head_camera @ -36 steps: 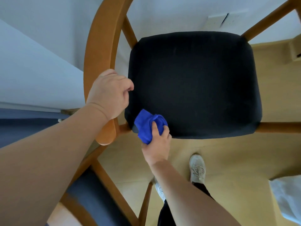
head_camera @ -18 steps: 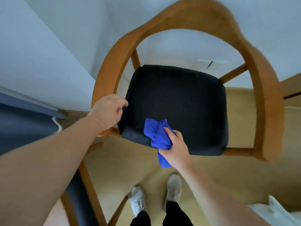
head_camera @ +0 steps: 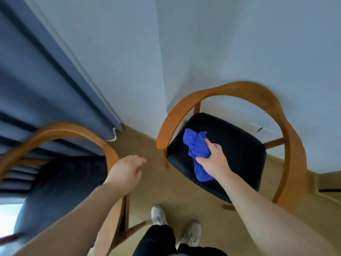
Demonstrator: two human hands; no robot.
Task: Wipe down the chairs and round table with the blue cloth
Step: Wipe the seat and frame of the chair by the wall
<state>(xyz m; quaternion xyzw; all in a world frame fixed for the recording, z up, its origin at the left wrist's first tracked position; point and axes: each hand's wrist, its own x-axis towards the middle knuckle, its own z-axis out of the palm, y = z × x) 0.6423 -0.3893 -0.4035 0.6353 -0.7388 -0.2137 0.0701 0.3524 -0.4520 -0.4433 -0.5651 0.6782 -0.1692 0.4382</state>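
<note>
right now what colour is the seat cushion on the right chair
Black, on an orange-brown wooden frame; the seat cushion shows best in the head view, the only one.

No legible text or labels anywhere

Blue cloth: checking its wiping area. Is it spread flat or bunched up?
Bunched up. The right hand grips the blue cloth as a crumpled wad over the black seat, ends sticking out of the fist.

left chair (head_camera: 73,130) | right chair (head_camera: 239,150) beside it | cloth (head_camera: 197,148) seemingly over its seat
</note>
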